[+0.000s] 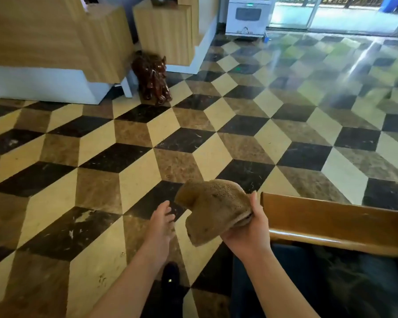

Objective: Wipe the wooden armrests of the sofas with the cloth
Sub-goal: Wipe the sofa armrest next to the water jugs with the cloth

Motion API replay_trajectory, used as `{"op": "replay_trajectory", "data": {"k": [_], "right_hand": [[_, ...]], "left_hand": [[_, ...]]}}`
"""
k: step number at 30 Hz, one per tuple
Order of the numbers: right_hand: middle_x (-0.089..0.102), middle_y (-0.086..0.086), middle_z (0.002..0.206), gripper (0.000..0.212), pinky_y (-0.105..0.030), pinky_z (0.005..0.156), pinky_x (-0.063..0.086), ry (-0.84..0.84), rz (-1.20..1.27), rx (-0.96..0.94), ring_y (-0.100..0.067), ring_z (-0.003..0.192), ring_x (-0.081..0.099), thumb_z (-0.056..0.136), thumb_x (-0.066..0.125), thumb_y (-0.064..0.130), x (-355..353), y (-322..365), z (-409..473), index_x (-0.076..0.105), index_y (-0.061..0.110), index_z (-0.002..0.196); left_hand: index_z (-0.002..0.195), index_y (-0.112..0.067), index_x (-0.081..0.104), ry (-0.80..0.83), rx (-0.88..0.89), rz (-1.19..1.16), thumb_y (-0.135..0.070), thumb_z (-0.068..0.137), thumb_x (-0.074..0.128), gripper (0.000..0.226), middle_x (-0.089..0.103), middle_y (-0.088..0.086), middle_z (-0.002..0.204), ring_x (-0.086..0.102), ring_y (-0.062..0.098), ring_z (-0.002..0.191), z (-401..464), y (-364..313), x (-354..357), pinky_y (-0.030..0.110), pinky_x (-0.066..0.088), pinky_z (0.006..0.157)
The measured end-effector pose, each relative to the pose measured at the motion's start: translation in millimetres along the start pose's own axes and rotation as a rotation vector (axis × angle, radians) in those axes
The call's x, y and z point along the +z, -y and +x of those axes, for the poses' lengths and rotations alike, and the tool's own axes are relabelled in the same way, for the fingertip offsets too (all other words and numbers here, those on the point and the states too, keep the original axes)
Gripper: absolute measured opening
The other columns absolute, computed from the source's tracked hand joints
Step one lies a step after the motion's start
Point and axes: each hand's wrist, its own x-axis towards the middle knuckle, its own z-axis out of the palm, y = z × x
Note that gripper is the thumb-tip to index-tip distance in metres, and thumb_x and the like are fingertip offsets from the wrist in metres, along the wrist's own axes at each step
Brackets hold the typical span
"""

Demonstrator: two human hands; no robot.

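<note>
A polished stone floor (129,143) of black, brown and cream diamond tiles, laid so they read as stacked cubes, fills a lobby and mirrors daylight toward 1 o'clock. At 5 o'clock from the picture's centre, the right hand (248,230) grips a folded brown cloth (213,210), thumb on top and fingers curled beneath its doubled edge; the fabric is nubby and thick, bulging into a rounded hump with one corner drooping. Just left of it, the left hand (161,228) is held flat with fingers straight and relaxed, grasping nothing, fingertips near the cloth's hanging corner, though whether they touch it cannot be told. Immediately right of the cloth, at 4 o'clock, runs a glossy wooden armrest (331,221), a broad honey-coloured plank with rounded edges, apart from the cloth. Below it lies the dark cushion (331,283) of the sofa. A black shoe (170,278) shows between the forearms at 6 o'clock. Farther out, at 11 o'clock, a shiny dark-brown carved figurine (153,76) stands on the floor against a counter (55,42) clad in ribbed pale wood over a white base. At 1 o'clock a white machine (248,17) stands beside glass doors (331,12).
</note>
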Motion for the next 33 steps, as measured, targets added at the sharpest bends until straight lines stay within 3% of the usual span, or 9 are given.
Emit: {"op": "replay_trajectory", "data": {"k": [2,5,8,10,16,21,26,29,33], "right_hand": [[0.059,-0.014,0.146,0.073,-0.055,0.118,0.037,0.019,0.031,0.008,-0.038,0.134,0.057,0.082,0.07,0.068,7,11,22,0.064,0.022,0.138],[0.06,-0.016,0.146,0.073,-0.058,0.11,0.044,-0.026,0.048,0.019,-0.041,0.133,0.057,0.085,0.062,0.073,19,24,48,0.064,0.023,0.137],[0.064,-0.017,0.14,0.068,-0.056,0.099,0.054,-0.119,0.018,-0.01,-0.039,0.128,0.062,0.086,0.065,0.069,39,38,78,0.069,0.018,0.13],[0.071,-0.017,0.129,0.056,-0.052,0.085,0.061,-0.217,0.01,-0.017,-0.038,0.117,0.069,0.082,0.073,0.062,45,42,90,0.077,0.017,0.116],[0.078,-0.016,0.109,0.05,-0.06,0.076,0.06,-0.426,0.112,-0.111,-0.041,0.094,0.076,0.059,0.091,0.057,49,49,117,0.084,0.019,0.091],[0.068,-0.02,0.133,0.075,-0.06,0.097,0.052,-0.319,0.151,-0.244,-0.043,0.122,0.064,0.074,0.074,0.074,45,72,128,0.073,0.019,0.124],[0.071,-0.018,0.128,0.065,-0.052,0.087,0.059,-0.485,0.205,-0.42,-0.038,0.115,0.069,0.082,0.075,0.059,17,96,151,0.071,0.012,0.127],[0.071,-0.019,0.127,0.064,-0.051,0.087,0.06,-0.658,0.17,-0.45,-0.037,0.112,0.071,0.075,0.082,0.053,-6,114,164,0.071,0.014,0.124],[0.08,-0.012,0.104,0.044,-0.043,0.061,0.063,-0.758,0.215,-0.442,-0.032,0.085,0.078,0.063,0.08,0.057,-43,153,186,0.08,0.03,0.098]], "left_hand": [[0.138,-0.006,0.05,0.171,-0.227,-0.125,-0.044,0.106,0.04,0.051,0.05,0.029,0.141,0.059,0.04,0.114,31,-13,6,0.037,0.047,0.106],[0.144,0.013,0.041,0.371,-0.352,-0.304,-0.005,0.106,0.042,0.042,0.039,0.045,0.145,0.068,0.001,0.099,66,-43,20,0.01,0.036,0.108],[0.123,-0.01,0.073,0.511,-0.387,-0.177,-0.048,0.088,0.069,0.052,0.064,0.022,0.135,0.065,0.032,0.122,94,-90,45,0.051,0.045,0.109],[0.12,-0.012,0.075,0.597,-0.382,-0.137,-0.056,0.086,0.069,0.056,0.067,0.02,0.131,0.059,0.043,0.127,116,-113,54,0.06,0.04,0.11],[0.128,-0.017,0.069,0.823,-0.423,0.124,-0.052,0.08,0.076,0.059,0.063,0.02,0.137,0.059,0.043,0.127,168,-172,92,0.063,0.037,0.112],[0.135,-0.024,0.064,1.033,-0.457,0.251,-0.06,0.078,0.076,0.069,0.062,0.016,0.138,0.059,0.04,0.127,191,-188,155,0.059,0.045,0.106],[0.14,-0.027,0.059,1.111,-0.406,0.503,-0.058,0.097,0.053,0.053,0.061,0.012,0.14,0.06,0.03,0.129,204,-187,231,0.048,0.05,0.102],[0.129,-0.031,0.067,1.1,-0.272,0.793,-0.061,0.09,0.059,0.05,0.071,0.008,0.127,0.068,0.028,0.117,215,-186,282,0.05,0.052,0.102],[0.122,-0.036,0.069,1.175,-0.255,0.955,-0.071,0.077,0.064,0.057,0.072,0.011,0.123,0.067,0.035,0.115,234,-188,357,0.055,0.052,0.101]]}}
